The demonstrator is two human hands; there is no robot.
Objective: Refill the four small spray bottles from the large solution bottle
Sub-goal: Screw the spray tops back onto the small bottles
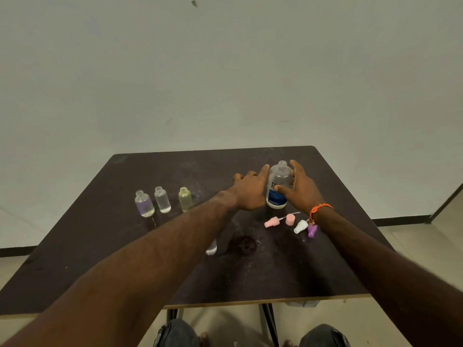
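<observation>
Tabletop [125,246]: dark, scuffed surface set against a pale wall, a dark stain near its middle.

Large solution bottle [278,189]: clear, blue label, uncapped, upright toward the far right of the tabletop.

Left hand [250,191]: at the left side of the large solution bottle, fingers straight and relaxed, index finger raised alongside the bottle's shoulder; whether it touches the bottle cannot be told.

Right hand [300,191]: at the right side of the same bottle, fingers extended, thumb lying across the label; it appears to touch but is not curled round it. An orange wristband [319,210] sits on this wrist.

Small spray bottles, uncapped, upright in a row at the left of the tabletop, well apart from the large bottle: purple-tinted bottle [144,204], clear bottle [162,200] just beside it, yellow-tinted bottle [185,199] next along. A fourth small bottle [211,249] shows only partly from under the left forearm, nearer the front.

Spray tops, loose on the tabletop in front of the large bottle: pink sprayer [271,222] with its tube, pink cap [290,219], white sprayer [300,226], purple sprayer [312,230].
</observation>
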